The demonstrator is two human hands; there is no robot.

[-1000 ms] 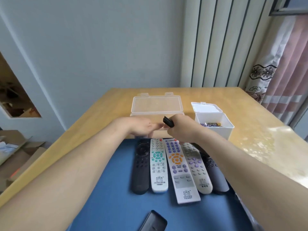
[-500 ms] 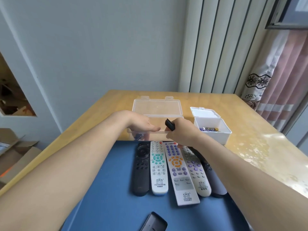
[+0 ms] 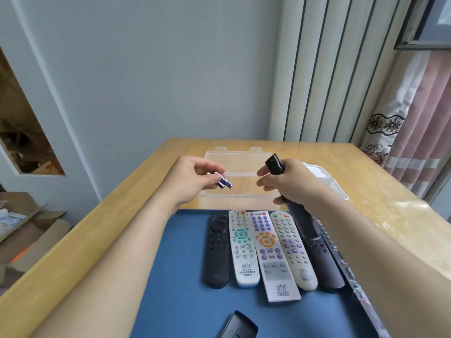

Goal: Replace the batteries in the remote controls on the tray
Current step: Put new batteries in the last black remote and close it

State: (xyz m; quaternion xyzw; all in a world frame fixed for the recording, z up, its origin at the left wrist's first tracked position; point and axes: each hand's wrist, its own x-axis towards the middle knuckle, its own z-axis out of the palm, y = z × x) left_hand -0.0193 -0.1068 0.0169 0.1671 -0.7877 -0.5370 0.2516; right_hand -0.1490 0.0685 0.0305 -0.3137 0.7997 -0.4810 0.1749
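Left fingers (image 3: 207, 167) are curled in, pinching two purple batteries (image 3: 223, 183) by one end, free ends poking toward the middle. It looks a light pinch! The left hand (image 3: 192, 184) hovers above the front wall of the clear box (image 3: 231, 200), which has its lid standing open. Across the gap, the right fingers (image 3: 263, 171) are wrapped round a black remote (image 3: 274, 164). It is held on a slant, top end high, lower end dipping toward the row below. The right hand (image 3: 292, 189) is apart from the left, with nothing touching between them. The other remotes (image 3: 268, 252) lie side by side on the blue tray (image 3: 185, 276), near the front of the desk (image 3: 390, 215).

Now the dangers. With two batteries in one pinch, one could roll free, drop into the box or hit the desk and run. Their polarity marks are too small to read from here, so one going in the wrong way round is a real risk. That low end of the held remote hangs close over a dark remote (image 3: 322, 264), and a careless swing could knock the row askew.

As for what can't be seen, the held remote's battery bay is out of sight, so whether it is open or empty I cannot tell. Nor can I tell whether these batteries are fresh or spent. The white box (image 3: 327, 181) sits mostly behind the right hand, its contents unseen. A dark piece (image 3: 239, 325) is cut off at the bottom edge, possibly a battery cover. One more remote at the tray's right side disappears under the forearm.
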